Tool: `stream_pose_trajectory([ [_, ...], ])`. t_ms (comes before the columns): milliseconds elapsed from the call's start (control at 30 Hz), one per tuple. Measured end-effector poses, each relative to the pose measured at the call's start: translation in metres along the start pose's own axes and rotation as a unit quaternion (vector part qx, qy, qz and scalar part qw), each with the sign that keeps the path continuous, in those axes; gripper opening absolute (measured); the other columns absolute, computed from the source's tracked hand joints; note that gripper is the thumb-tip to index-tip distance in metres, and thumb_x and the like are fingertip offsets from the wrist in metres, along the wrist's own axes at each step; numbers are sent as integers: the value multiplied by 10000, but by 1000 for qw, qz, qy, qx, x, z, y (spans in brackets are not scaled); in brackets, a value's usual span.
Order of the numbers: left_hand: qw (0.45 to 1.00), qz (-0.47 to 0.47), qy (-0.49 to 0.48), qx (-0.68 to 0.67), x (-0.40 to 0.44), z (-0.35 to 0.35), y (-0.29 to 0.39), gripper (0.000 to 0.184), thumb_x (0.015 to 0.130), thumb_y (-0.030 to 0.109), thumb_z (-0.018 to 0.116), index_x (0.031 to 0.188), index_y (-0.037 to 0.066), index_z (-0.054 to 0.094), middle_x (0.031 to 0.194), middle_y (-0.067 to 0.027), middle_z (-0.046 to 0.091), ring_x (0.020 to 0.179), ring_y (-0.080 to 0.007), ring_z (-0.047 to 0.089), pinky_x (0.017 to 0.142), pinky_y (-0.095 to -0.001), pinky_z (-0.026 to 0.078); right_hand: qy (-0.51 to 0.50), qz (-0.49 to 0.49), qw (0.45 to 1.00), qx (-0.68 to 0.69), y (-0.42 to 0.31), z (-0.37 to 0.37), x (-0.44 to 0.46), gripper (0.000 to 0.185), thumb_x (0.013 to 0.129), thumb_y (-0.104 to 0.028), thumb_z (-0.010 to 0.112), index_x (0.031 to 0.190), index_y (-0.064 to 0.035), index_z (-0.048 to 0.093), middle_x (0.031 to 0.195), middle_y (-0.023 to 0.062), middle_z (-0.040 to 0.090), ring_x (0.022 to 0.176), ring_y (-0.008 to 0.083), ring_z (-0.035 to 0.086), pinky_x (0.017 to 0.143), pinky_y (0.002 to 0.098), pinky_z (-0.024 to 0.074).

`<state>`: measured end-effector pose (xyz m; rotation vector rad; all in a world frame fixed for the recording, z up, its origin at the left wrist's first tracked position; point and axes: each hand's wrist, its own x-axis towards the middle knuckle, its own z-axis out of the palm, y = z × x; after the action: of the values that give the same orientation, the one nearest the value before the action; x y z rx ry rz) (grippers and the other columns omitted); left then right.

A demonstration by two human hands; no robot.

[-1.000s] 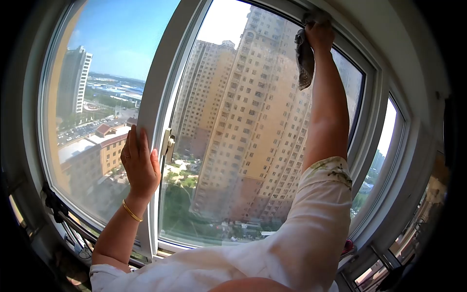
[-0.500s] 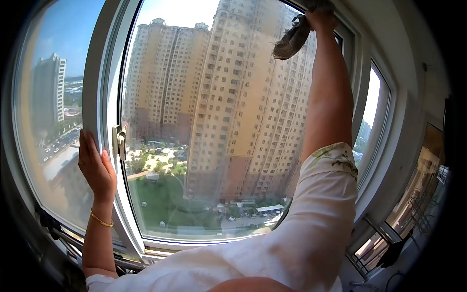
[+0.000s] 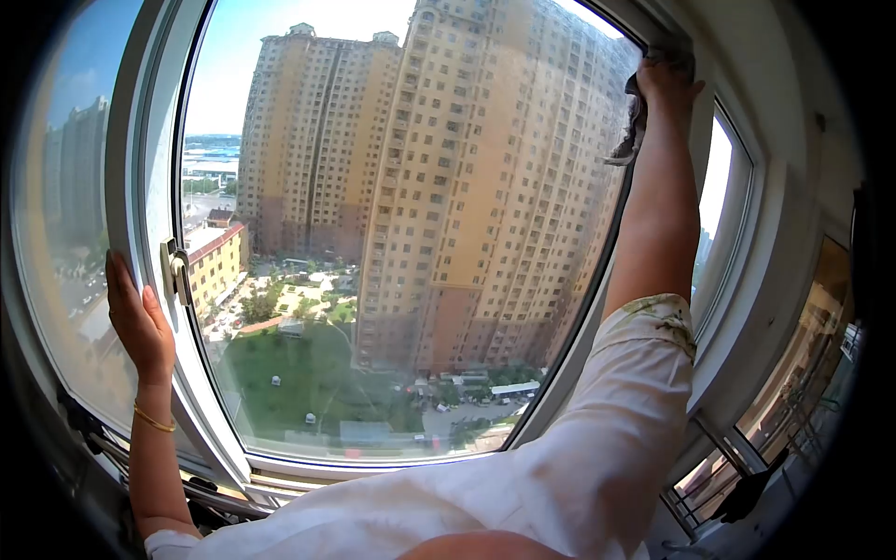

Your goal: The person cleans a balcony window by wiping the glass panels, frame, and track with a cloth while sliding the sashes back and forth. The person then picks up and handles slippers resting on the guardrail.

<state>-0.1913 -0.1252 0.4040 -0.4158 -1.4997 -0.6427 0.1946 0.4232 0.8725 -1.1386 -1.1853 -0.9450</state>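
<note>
Against the upper right window frame, my right hand (image 3: 665,82) presses a dark grey cloth (image 3: 636,126). Its fingers are closed on the cloth, and a ragged end hangs beside the glass. My left hand (image 3: 142,322) rests on the white window frame (image 3: 149,168) at the left, fingers stretched upward along it and thumb apart. Just above and right of that thumb is a window handle (image 3: 175,266). Between my arms spans the large window pane (image 3: 401,280), with faint haze and smears on it.
Tall apartment buildings (image 3: 485,187) and a green lawn (image 3: 289,383) show outside, far below. Another glass pane (image 3: 65,233) stands at the left. On the right are a narrow window (image 3: 719,187) and metal rails (image 3: 714,467); a dark item (image 3: 747,495) hangs low there.
My right hand has moved the cloth right and down, from the top of the glass onto the frame side. My left hand, the handle and the left frame now appear farther left.
</note>
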Motion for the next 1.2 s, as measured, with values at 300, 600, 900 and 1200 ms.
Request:
stream_pose_trajectory([
  [300, 1000, -5, 12, 1, -1, 0, 3, 504, 988, 91, 430, 1461, -29, 305, 1459, -256, 389, 1321, -419, 411, 1088, -461, 342, 56, 38, 976, 205, -19, 16, 8, 450, 949, -408, 377, 1097, -100, 670, 1127, 188, 671, 1115, 322, 606, 1003, 400, 405],
  [600, 1000, -5, 18, 0, -1, 0, 7, 541, 957, 63, 457, 1470, -13, 305, 1477, -246, 368, 1335, -411, 398, 1089, -462, 338, 63, -76, 994, 38, -119, -73, 32, 448, 908, -212, 425, 1280, 1, 558, 1265, 222, 590, 1196, 377, 533, 985, 528, 419],
  [900, 1000, -8, 3, -5, 0, -6, 9, 528, 957, 80, 457, 1456, -31, 321, 1466, -257, 374, 1338, -415, 390, 1093, -468, 325, 208, -325, 871, 304, -198, -135, -2, 310, 920, -274, 468, 1002, -53, 668, 1189, 160, 625, 1183, 320, 523, 996, 451, 391],
  [1200, 1000, -14, 11, 1, 0, -2, 10, 558, 954, 89, 467, 1476, -8, 295, 1477, -254, 359, 1343, -410, 387, 1080, -468, 339, 29, 176, 841, 512, -103, -12, 45, 726, 948, -517, 369, 1312, 102, 479, 1442, 295, 370, 1384, 447, 258, 1056, 640, 243],
])
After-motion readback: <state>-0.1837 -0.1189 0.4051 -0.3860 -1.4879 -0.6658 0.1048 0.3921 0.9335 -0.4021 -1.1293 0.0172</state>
